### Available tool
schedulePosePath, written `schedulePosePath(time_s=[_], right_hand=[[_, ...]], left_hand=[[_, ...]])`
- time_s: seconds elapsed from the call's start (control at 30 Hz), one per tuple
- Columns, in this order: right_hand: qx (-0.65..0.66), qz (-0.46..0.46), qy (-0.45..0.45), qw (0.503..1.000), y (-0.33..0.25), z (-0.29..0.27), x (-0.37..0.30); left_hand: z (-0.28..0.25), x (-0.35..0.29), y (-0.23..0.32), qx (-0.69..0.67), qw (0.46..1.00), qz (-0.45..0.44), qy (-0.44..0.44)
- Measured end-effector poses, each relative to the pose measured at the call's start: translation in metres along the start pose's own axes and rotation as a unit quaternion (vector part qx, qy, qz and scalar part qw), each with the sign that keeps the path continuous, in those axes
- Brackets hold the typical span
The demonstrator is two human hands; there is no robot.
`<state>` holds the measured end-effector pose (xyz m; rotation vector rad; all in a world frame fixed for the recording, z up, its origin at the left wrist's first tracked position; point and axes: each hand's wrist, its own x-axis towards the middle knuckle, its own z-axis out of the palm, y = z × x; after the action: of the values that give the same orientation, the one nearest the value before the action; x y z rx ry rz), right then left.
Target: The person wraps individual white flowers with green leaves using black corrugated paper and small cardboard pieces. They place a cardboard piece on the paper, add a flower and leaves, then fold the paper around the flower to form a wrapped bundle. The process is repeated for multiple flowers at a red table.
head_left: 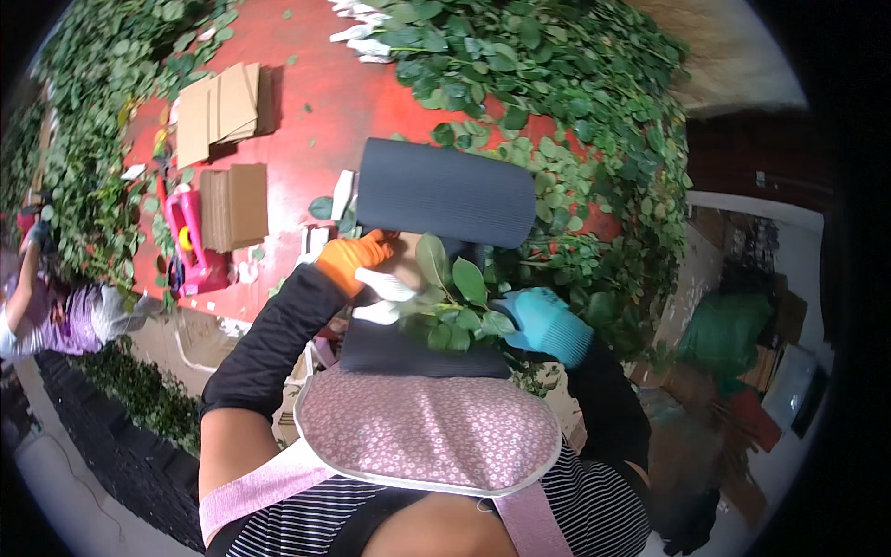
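Observation:
My left hand (353, 263), in an orange glove, lies with its fingers stretched out and touching the edge of a brown cardboard piece (406, 262). Just below it are two white-wrapped heads (386, 285) of leafy stems. My right hand (549, 325), in a blue-green glove, is closed at the right end of the green leafy stems (459, 311); its fingertips are partly hidden. Under the stems lies a dark ribbed mat (422, 351), close to my pink flowered apron (432, 427). Beyond the cardboard a second dark ribbed piece (445, 190) curves over the red table (320, 111).
Leafy stems (575, 84) with white-wrapped heads (362, 42) pile up at the far right. More foliage (93, 111) lines the left. Two cardboard stacks (218, 111) and a pink tool (193, 246) lie left of centre. Another person (70, 316) works at far left.

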<state>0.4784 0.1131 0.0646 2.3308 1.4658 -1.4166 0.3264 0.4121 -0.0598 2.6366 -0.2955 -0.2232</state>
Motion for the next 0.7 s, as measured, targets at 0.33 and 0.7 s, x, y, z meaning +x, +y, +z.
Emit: schedulePosePath(time_s=[0.33,0.7], right_hand=[[0.088,0.147,-0.066,0.983,0.019,0.035,0.043],[0.154,0.152,0.005,0.976,0.022,-0.009,0.005]], left_hand=[[-0.001,-0.002,-0.003,-0.256,0.966,-0.031,0.007],[-0.010,0.003,0.025,-0.154,0.974,-0.151,-0.066]])
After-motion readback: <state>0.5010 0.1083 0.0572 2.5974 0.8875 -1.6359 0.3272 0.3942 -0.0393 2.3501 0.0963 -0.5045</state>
